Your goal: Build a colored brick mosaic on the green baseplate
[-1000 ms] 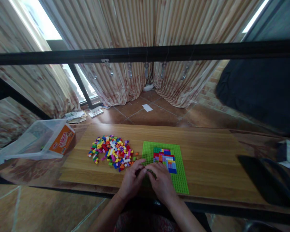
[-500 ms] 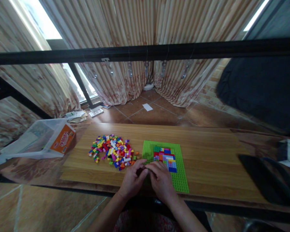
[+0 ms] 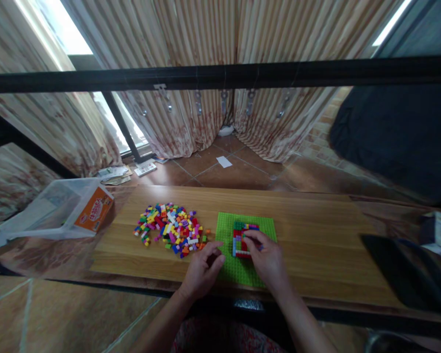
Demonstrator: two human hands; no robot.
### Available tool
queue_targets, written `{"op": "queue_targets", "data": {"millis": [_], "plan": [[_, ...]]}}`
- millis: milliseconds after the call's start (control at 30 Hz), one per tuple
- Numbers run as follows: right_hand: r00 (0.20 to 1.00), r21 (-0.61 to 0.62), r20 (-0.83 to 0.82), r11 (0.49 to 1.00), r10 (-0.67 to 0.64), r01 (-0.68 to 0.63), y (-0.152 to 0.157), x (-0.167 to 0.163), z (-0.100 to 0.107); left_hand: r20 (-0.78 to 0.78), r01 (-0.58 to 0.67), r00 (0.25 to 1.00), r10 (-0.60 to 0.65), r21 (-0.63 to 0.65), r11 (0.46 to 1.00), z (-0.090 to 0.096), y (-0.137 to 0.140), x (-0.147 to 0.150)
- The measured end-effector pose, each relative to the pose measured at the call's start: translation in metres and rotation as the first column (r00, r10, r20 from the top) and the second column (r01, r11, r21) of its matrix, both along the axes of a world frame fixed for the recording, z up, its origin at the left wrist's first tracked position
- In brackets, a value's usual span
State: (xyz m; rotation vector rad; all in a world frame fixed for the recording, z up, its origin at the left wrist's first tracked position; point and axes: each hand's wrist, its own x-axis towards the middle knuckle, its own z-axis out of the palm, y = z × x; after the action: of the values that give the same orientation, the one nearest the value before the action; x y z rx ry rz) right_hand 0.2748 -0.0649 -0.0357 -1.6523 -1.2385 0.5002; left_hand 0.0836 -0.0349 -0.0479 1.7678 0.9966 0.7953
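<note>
The left hand [image 3: 202, 269] hangs at the near left edge of the green plate [image 3: 242, 275], its grip loose, thumb and fingers apart. The right hand [image 3: 270, 260] has its fingertips at the colourful block patch [image 3: 238, 243] on the plate; whether its grip pinches a block, I cannot tell. The step looks like placing or pressing, calling for careful lining-up with the studs. Farther left on the bench [image 3: 316, 230] lies the loose block pile [image 3: 174, 228].
</note>
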Motion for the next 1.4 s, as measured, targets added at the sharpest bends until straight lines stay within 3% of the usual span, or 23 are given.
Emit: {"op": "queue_targets", "data": {"millis": [300,733,1133,1400], "plan": [[0.969,0.073,0.244,0.997,-0.039,0.022,0.021,0.015,-0.004,-0.015,0.004,1.000,-0.004,0.035,0.999,-0.002,0.000,-0.001],[0.979,0.019,0.202,1.000,-0.025,0.021,0.032,0.025,-0.020,0.000,-0.006,1.000,0.006,0.043,0.999,-0.002,-0.001,0.002],[0.996,-0.059,0.086,0.998,-0.013,0.018,0.040,0.032,-0.018,-0.013,-0.008,1.000,0.008,0.024,1.000,-0.003,-0.001,0.002],[0.993,-0.073,0.114,0.997,-0.017,0.026,0.042,0.031,-0.019,-0.029,-0.008,1.000,0.009,0.041,0.999,-0.002,0.000,0.003]]}}
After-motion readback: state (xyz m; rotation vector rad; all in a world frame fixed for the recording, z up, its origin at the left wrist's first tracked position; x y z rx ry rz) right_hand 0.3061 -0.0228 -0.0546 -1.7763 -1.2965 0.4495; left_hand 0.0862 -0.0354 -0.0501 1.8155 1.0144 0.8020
